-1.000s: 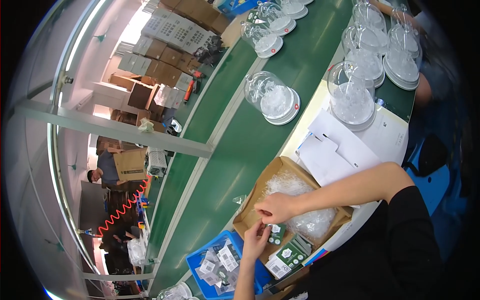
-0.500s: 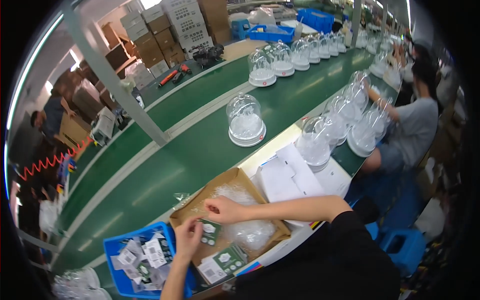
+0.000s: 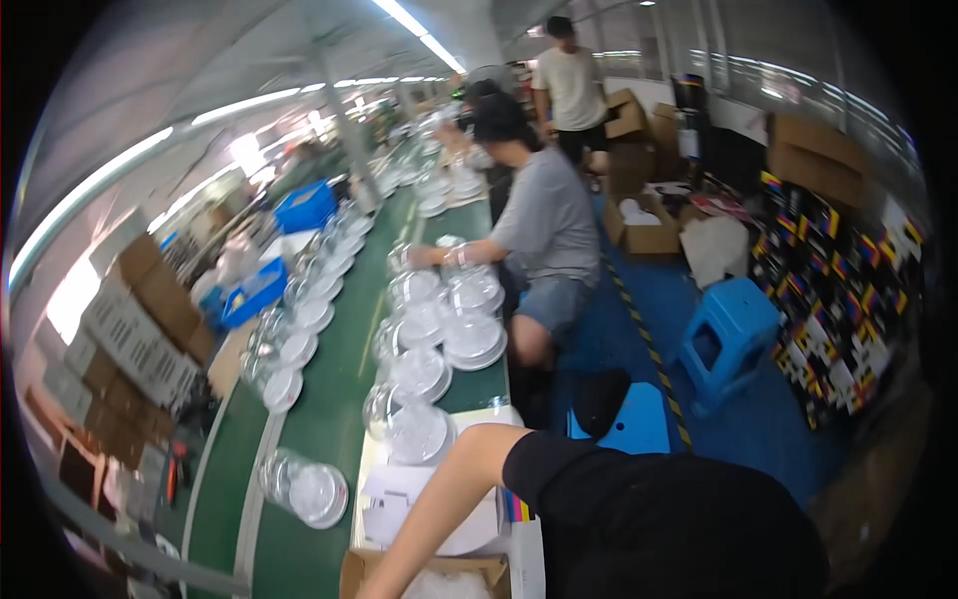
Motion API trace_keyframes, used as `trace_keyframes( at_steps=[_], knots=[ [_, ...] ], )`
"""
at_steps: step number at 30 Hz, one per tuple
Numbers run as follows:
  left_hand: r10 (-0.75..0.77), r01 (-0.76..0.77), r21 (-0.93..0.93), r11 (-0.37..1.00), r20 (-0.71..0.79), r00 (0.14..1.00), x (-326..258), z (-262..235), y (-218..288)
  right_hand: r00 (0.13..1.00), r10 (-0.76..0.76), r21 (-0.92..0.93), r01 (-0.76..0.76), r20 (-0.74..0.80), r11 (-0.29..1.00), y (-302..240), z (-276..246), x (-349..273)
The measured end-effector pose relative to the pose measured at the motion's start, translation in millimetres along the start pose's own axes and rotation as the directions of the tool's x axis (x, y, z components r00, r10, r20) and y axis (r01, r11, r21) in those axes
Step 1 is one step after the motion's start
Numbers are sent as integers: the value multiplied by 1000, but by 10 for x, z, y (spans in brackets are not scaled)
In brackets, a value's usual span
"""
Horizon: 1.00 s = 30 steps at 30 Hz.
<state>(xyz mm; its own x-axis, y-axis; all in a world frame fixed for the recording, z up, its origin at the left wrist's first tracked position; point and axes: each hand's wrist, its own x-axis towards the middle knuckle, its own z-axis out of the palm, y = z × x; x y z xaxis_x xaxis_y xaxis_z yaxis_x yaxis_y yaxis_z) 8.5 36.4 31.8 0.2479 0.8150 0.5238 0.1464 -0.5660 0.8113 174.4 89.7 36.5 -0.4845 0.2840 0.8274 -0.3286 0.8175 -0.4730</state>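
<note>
My right forearm (image 3: 439,509) comes in from my black sleeve and runs down to the lower edge, where my right hand drops out of sight. Nothing of my left hand shows. The forearm crosses the wall of a shallow cardboard tray (image 3: 494,569) with clear plastic pieces (image 3: 444,587) inside. Just beyond lies a white folded carton (image 3: 434,529), beside the arm. Farther up stand clear domes on white round bases, the nearest being a dome (image 3: 419,431). One separate dome (image 3: 317,494) stands to the left on the green conveyor belt (image 3: 329,404).
A co-worker in a grey shirt (image 3: 549,210) sits along the belt, reaching among the domes. Another person (image 3: 574,85) stands farther back. Blue stools, one a tall stool (image 3: 728,334), stand right of a striped floor line (image 3: 639,329). Colourful cartons (image 3: 833,309) are piled at far right.
The view has swung to the right and up. Both hands, the green cards and the blue bin of cards have left the picture; the stools and piled cartons at right now show more fully.
</note>
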Motion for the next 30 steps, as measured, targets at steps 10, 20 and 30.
trace_keyframes(
  at_steps=[10,20,30],
  knots=[
    [-166,13,465,885,290,942,579,153,293,897,419,-397,-440,-143,805,-366,-617,-111],
    [119,-187,224,957,287,951,1396,617,-148,857,368,-573,-514,-359,638,89,-1349,-155],
    [350,-437,336,834,289,891,2327,967,-439,818,157,-688,-555,-553,468,675,-1975,-58]
  ],
)
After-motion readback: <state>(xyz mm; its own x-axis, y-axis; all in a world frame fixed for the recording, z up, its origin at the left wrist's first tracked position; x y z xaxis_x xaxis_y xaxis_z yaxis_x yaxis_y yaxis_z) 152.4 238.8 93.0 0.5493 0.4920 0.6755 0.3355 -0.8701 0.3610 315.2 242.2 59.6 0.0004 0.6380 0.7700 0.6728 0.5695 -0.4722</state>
